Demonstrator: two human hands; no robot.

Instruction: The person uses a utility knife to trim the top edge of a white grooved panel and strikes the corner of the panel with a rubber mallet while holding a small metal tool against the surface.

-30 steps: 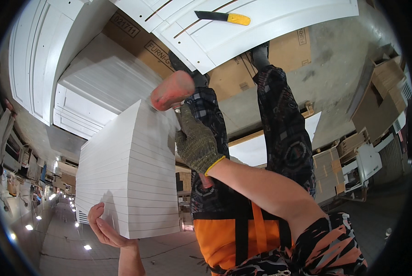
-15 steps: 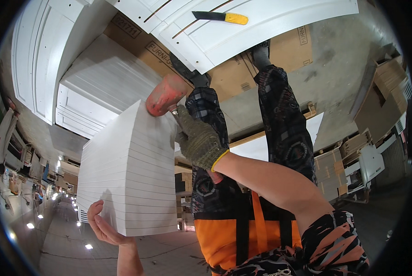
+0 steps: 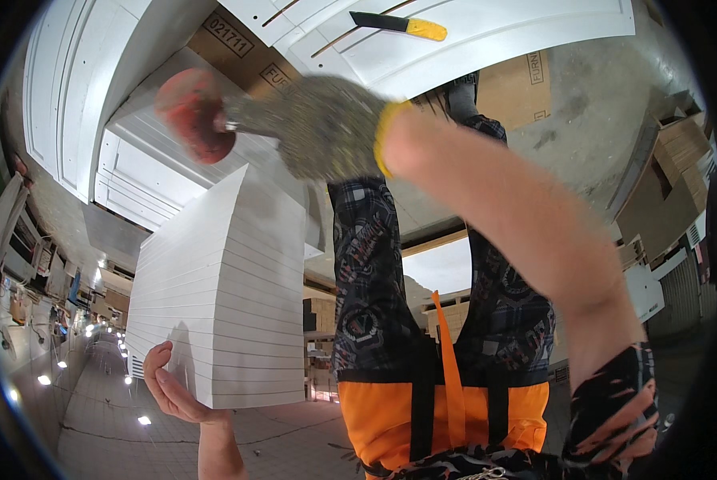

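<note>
Blurring, the gloved right hand grips a red object, indistinct.

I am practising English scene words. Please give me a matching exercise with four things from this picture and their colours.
Things:
1. stack of panels
2. round-headed tool in the right hand
3. knife handle on the door panel
4. apron

Colours:
a. orange
b. white
c. yellow
d. red

Pairs: 1-b, 2-d, 3-c, 4-a

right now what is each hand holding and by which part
Left hand grips the stack of white panels at its near bottom corner. Gloved right hand holds a blurred red object; where, cannot be told.
</note>
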